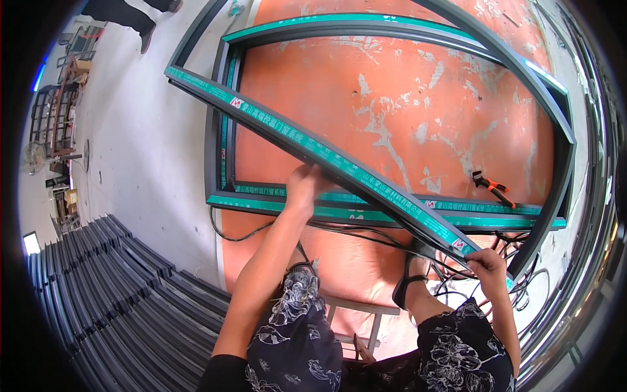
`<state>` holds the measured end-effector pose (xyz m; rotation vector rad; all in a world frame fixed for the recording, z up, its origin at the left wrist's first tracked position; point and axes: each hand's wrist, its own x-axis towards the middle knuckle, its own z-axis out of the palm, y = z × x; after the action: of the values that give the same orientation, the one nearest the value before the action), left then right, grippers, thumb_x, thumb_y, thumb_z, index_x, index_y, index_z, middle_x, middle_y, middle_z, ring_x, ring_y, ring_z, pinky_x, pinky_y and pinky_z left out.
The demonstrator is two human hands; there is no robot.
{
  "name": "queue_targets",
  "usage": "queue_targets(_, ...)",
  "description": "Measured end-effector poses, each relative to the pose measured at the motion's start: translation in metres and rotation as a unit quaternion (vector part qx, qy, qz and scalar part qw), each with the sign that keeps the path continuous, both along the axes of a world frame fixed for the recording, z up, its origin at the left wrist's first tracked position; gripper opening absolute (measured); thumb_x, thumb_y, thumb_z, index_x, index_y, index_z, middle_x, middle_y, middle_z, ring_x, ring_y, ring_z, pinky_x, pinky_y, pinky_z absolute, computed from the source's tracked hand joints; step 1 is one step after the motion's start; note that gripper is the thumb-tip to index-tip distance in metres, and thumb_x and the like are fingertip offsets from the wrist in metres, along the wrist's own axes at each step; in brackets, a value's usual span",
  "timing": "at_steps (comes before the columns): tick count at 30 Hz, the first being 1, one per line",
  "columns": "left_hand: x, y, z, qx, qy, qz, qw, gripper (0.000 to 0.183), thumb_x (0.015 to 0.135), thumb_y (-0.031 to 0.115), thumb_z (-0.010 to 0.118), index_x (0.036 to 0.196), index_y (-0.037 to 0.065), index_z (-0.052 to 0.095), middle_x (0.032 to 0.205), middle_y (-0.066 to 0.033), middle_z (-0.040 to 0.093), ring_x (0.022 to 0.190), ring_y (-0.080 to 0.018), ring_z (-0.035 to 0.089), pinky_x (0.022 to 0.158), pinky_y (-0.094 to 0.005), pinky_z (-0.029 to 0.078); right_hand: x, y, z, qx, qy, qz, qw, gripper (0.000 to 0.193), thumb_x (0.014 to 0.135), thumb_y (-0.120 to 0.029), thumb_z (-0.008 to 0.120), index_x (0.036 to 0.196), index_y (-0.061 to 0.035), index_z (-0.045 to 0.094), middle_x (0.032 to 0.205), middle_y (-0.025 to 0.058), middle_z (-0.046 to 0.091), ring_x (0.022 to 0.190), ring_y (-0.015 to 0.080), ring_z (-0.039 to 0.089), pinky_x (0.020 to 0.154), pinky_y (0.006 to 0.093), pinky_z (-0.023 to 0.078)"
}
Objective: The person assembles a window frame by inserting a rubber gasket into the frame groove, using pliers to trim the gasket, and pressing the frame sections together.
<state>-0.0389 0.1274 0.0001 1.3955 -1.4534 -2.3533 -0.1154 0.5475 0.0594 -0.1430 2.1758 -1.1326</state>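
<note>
A dark grey window frame (320, 153) with green protective film lies at a slant across a second, similar window frame (251, 202). My left hand (304, 193) is at the near rail of the slanted frame, around the middle of its length. The fingers curl under that rail and are partly hidden and blurred. At the rail's right end, my right hand (488, 266) grips the corner between thumb and fingers. Orange-handled pliers (494, 189) lie inside the lower frame at the right, apart from both hands.
An orange, paint-worn board (294, 72) lies beneath the frames. Black cables (366, 230) run along its near side. Stacked dark profiles (124, 294) fill the lower left, and long bars (601, 196) line the right. A small stool (362, 307) stands between my legs. Another person's legs (124, 16) show at upper left.
</note>
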Motion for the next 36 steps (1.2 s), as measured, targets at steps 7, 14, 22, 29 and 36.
queue_targets(7, 0.010, 0.006, -0.017, 0.064, 0.047, -0.026, 0.997, 0.023, 0.097, 0.016, 0.048, 0.109, -0.003, 0.050, 0.101, -0.0137, 0.062, 0.091, -0.0240, 0.065, 0.085, -0.0344, 0.055, 0.000, -0.002, 0.004, 0.023, 0.029, 0.026, 0.999, 0.015, 0.073, 0.004, 0.067, 0.087, -0.0003, 0.068, 0.073, 0.0047, 0.054, 0.065, 0.0144, 0.052, 0.059, 0.0270, 0.040)
queue_targets(14, -0.014, -0.012, -0.032, -0.018, -0.019, -0.007, 1.000, 0.020, 0.094, 0.011, 0.050, 0.106, -0.004, 0.054, 0.098, -0.0144, 0.065, 0.088, -0.0261, 0.067, 0.079, -0.0390, 0.057, 0.004, -0.029, 0.012, 0.011, 0.045, 0.065, 0.997, 0.017, 0.073, 0.002, 0.068, 0.089, -0.0010, 0.069, 0.071, 0.0065, 0.055, 0.064, 0.0164, 0.054, 0.057, 0.0281, 0.042)
queue_targets(22, -0.036, -0.060, -0.033, 0.060, 0.038, 0.083, 0.994, 0.023, 0.096, 0.014, 0.048, 0.112, -0.003, 0.051, 0.100, -0.0134, 0.063, 0.095, -0.0255, 0.064, 0.090, -0.0392, 0.053, 0.008, -0.092, 0.026, 0.005, 0.216, 0.181, 0.960, 0.026, 0.071, -0.001, 0.071, 0.096, -0.0044, 0.068, 0.081, 0.0106, 0.057, 0.070, 0.0276, 0.059, 0.061, 0.0346, 0.048)
queue_targets(29, -0.042, -0.053, -0.027, -0.037, -0.001, 0.042, 0.998, 0.021, 0.097, 0.016, 0.047, 0.106, -0.002, 0.053, 0.092, -0.0106, 0.064, 0.086, -0.0212, 0.064, 0.083, -0.0354, 0.055, -0.001, -0.100, 0.028, 0.017, 0.220, 0.219, 0.950, 0.022, 0.071, -0.005, 0.071, 0.093, -0.0049, 0.069, 0.076, 0.0105, 0.057, 0.069, 0.0292, 0.058, 0.060, 0.0364, 0.047)
queue_targets(36, -0.035, -0.039, -0.029, -0.014, 0.011, 0.030, 0.999, 0.024, 0.098, 0.021, 0.046, 0.104, -0.001, 0.054, 0.091, -0.0101, 0.063, 0.086, -0.0203, 0.064, 0.083, -0.0349, 0.055, 0.005, -0.102, 0.023, 0.013, 0.179, 0.188, 0.966, 0.020, 0.073, -0.004, 0.069, 0.092, -0.0030, 0.068, 0.077, 0.0118, 0.058, 0.069, 0.0292, 0.059, 0.061, 0.0364, 0.047)
